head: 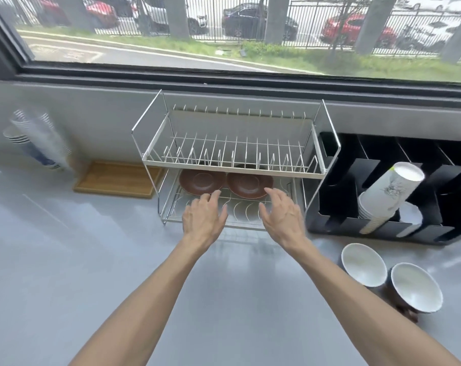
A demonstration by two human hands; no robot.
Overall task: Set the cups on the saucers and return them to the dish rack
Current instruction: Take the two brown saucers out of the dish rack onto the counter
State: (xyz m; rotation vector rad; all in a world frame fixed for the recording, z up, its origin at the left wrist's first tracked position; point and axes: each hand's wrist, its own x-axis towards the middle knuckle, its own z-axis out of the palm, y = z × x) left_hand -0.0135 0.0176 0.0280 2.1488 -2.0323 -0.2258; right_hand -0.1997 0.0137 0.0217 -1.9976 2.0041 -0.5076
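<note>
Two brown saucers lie side by side on the lower shelf of a white two-tier wire dish rack (232,165): the left saucer (201,180) and the right saucer (249,184). My left hand (204,216) is open, its fingertips at the near rim of the left saucer. My right hand (281,216) is open too, fingertips at the near rim of the right saucer. Neither hand holds anything. Two cups, dark outside and white inside, stand on the grey counter at the lower right: one cup (363,264) and a nearer cup (416,286).
A black organiser (337,191) with a tilted stack of paper cups (387,194) stands right of the rack. A wooden tray (118,178) lies left of it, and blurred stacked cups (36,138) sit at the far left. A window sill runs behind.
</note>
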